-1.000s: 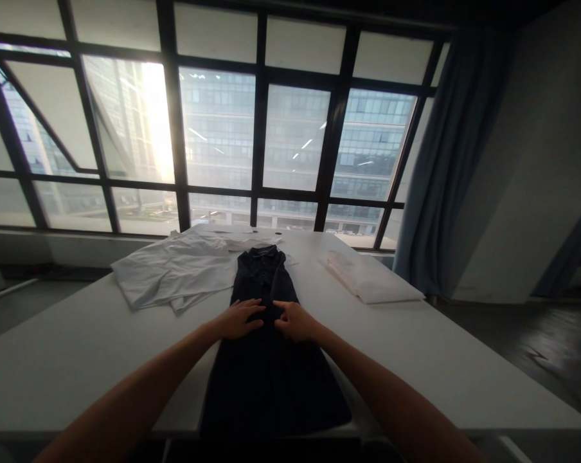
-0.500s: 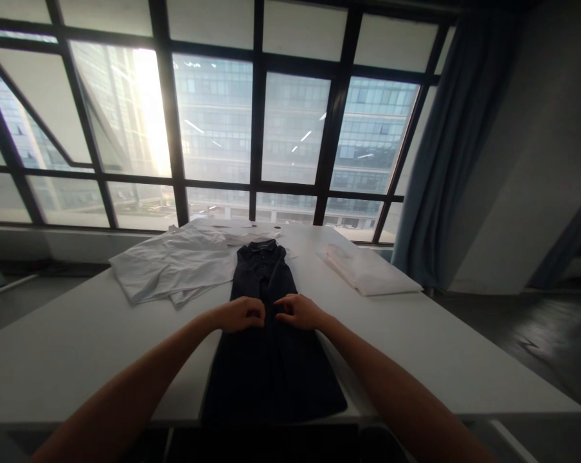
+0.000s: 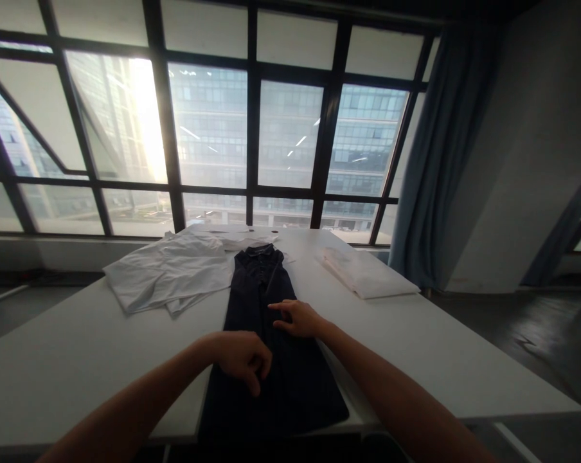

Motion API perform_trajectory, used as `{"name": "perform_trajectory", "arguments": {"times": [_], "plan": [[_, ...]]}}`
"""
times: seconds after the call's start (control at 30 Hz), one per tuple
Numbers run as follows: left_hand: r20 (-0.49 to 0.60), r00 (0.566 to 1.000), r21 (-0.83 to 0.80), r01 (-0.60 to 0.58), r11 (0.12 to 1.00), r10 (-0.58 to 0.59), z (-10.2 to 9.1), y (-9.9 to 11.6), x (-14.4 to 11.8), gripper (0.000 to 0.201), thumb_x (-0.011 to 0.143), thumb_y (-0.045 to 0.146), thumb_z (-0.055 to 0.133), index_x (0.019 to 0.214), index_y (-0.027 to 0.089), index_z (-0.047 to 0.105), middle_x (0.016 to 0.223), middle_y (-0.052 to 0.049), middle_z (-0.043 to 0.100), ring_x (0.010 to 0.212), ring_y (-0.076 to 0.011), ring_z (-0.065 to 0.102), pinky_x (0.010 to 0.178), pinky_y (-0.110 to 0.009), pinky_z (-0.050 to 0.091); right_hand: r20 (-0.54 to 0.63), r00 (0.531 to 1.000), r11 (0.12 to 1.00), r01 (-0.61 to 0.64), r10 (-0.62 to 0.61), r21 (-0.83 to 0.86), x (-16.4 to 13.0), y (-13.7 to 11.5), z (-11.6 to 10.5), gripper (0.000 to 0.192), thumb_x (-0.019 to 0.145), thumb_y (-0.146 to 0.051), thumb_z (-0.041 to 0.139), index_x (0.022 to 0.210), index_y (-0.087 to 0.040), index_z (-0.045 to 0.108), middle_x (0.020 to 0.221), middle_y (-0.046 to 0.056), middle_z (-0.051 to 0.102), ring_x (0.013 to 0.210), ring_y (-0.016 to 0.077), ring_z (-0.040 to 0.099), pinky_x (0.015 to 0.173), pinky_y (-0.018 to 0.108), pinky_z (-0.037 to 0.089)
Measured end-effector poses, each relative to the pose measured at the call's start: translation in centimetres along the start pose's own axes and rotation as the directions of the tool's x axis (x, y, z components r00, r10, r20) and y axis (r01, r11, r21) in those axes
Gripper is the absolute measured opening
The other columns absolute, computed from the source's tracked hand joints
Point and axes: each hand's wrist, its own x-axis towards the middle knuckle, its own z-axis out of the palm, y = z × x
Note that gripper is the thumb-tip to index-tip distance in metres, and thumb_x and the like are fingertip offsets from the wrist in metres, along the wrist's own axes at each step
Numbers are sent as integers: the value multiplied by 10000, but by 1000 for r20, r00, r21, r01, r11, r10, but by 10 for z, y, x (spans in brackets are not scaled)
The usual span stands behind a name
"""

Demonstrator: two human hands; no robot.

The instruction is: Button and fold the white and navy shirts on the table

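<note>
A dark navy collared shirt [image 3: 256, 283] lies lengthwise on the white table, its collar at the far end and its front placket running down the middle. Both sides look folded in to a long narrow shape. Over the shirt's lower part is my left hand [image 3: 245, 359], fingers bent and thumb apart, with nothing visible in it. Farther up, my right hand [image 3: 297, 318] rests on or just above the shirt's right half. Its index finger stretches toward the placket and the thumb stands apart. Whether either hand touches the cloth is hard to tell.
White shirts [image 3: 175, 273] lie loosely spread on the table's left side. At the right is a folded whitish cloth or packet [image 3: 367, 273]. The white table [image 3: 406, 347] reaches to large windows, with a blue curtain [image 3: 423, 193] hanging beyond its right side.
My left hand has moved down the shirt, toward me, and its fingers have loosened from a closed shape. The right hand stays near the placket, its fingers a little more spread.
</note>
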Motion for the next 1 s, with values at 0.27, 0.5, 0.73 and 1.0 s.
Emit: {"name": "perform_trajectory", "arguments": {"times": [0.27, 0.5, 0.73, 1.0], "plan": [[-28, 991, -185, -134, 973, 131, 6, -1, 8, 245, 737, 412, 747, 769, 181, 673, 616, 38, 588, 570, -89, 509, 532, -182, 377, -59, 996, 998, 65, -65, -7, 4, -10, 10, 188, 916, -225, 538, 1012, -188, 695, 974, 47, 646, 833, 169, 620, 754, 261, 441], [-605, 795, 116, 141, 983, -42, -16, -51, 16, 429, 935, 485, 448, 1173, 185, 641, 1190, -87, 667, 1101, -223, 600, 963, -320, 426, -159, 987, 994, -42, 26, -100, 10, 2, 17, 551, 906, -418, 569, 1385, -158, 487, 1405, 127, 487, 1332, 268, 384, 1120, 432, 244], [-475, 845, 292, 415, 862, -246, -12, -98, 15, 695, 930, 617, 336, 1487, 202, 339, 1571, -95, 232, 1457, -285, 165, 1161, -450, 143, 166, 953, 963, -235, 255, -131, 6, 5, 17, 777, 922, -688, 298, 1511, -181, 291, 1575, 103, 182, 1448, 301, 134, 1139, 524, 142], [-638, 763, 319, 382, 867, -102, -65, -108, 25, 473, 938, 424, 432, 1313, 166, 562, 1413, -110, 513, 1331, -251, 433, 1121, -352, 287, -66, 969, 934, -249, 240, -258, 47, 28, -12, 408, 929, -394, 472, 1263, -204, 610, 1333, 101, 565, 1203, 260, 524, 1028, 387, 363]]}}
